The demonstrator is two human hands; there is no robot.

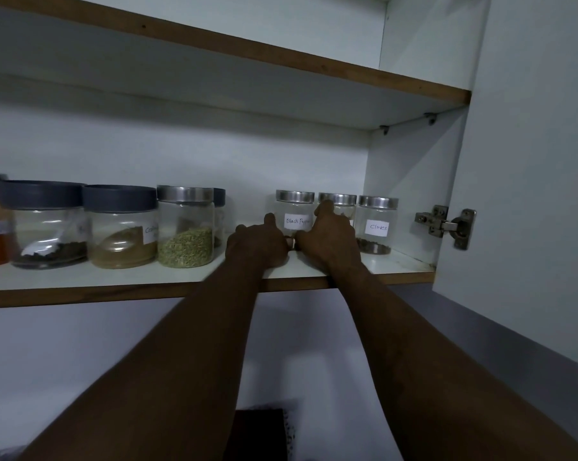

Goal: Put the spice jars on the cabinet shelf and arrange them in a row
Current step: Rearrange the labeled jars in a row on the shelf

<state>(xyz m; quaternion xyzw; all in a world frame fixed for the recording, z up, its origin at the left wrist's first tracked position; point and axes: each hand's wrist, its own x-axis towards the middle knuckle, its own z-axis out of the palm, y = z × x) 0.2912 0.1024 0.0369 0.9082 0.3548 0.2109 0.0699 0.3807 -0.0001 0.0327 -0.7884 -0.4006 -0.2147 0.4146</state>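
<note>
My left hand and right hand clasped the clear steel-lidded pepper jar; best slid upright into line.

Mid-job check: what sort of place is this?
Most likely a home kitchen, at an open wall cabinet. Hand-labelled spice jars, such as the Black Pepper jar held between the left hand and right hand and the Cloves jar, stand on its white shelf, and a door hinge shows at right.
</note>
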